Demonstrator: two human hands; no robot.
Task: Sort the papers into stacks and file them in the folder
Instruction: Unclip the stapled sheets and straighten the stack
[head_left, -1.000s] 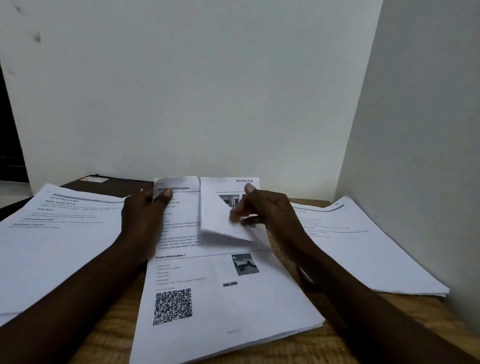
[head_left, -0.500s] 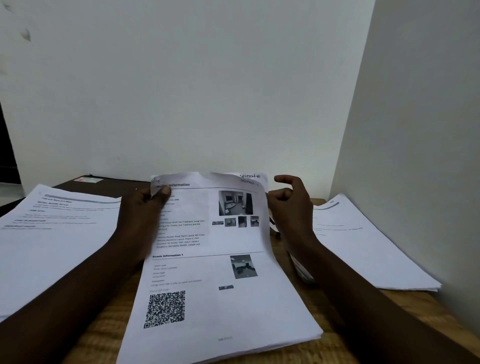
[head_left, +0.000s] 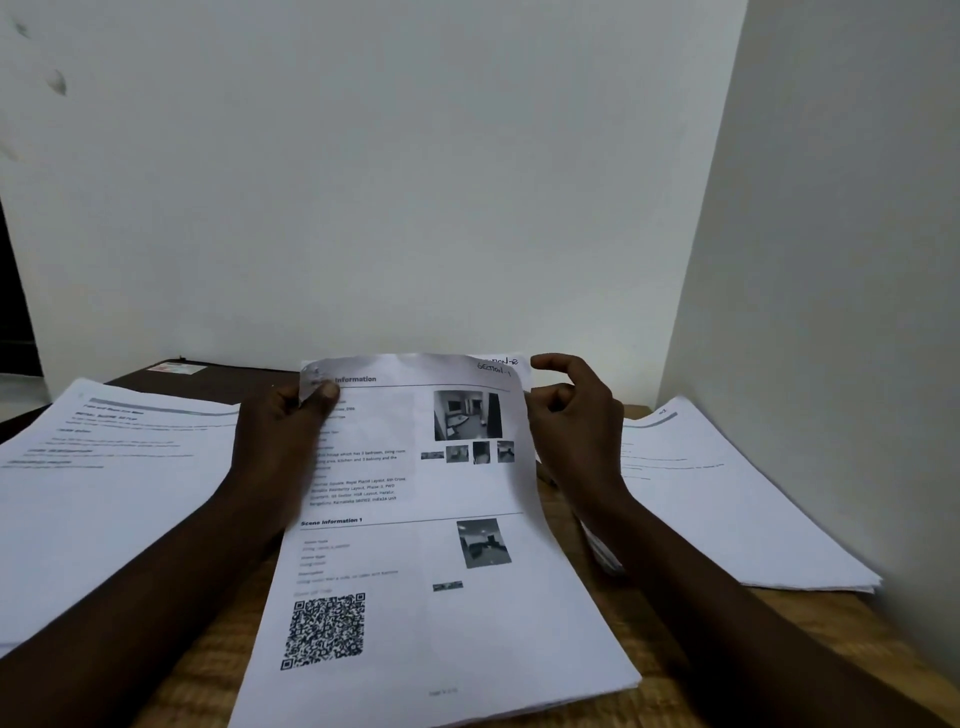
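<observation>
Centrally on the wooden table (head_left: 623, 701) lies the middle stack of papers (head_left: 415, 623), its top sheet printed with photos and a QR code (head_left: 323, 630). The left hand (head_left: 280, 441) pinches that sheet's top-left corner, thumb on top. The right hand (head_left: 576, 431) hovers loosely curled at the sheet's right edge, gripping nothing. A left stack (head_left: 104, 493) and a right stack (head_left: 727, 509) flank it.
</observation>
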